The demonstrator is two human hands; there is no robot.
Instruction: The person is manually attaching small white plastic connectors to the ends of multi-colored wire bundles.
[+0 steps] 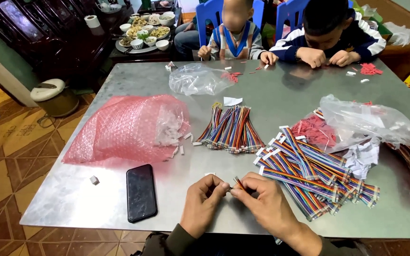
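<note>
Pinching ribbon cable (237, 182) | left hand (204, 201), right hand (264, 204) fingertips closed

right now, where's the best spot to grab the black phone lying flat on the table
Probably by its two long edges near the middle, coming straight down from above. The black phone lies flat, screen up, on the metal table, long axis running away from the person, with bare table on both long sides. The left hand is nearest, but both hands are on a small wire piece.

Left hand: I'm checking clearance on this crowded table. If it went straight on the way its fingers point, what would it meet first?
The left hand points right, so it would first meet the right hand holding the small wire piece; they almost touch.
</note>
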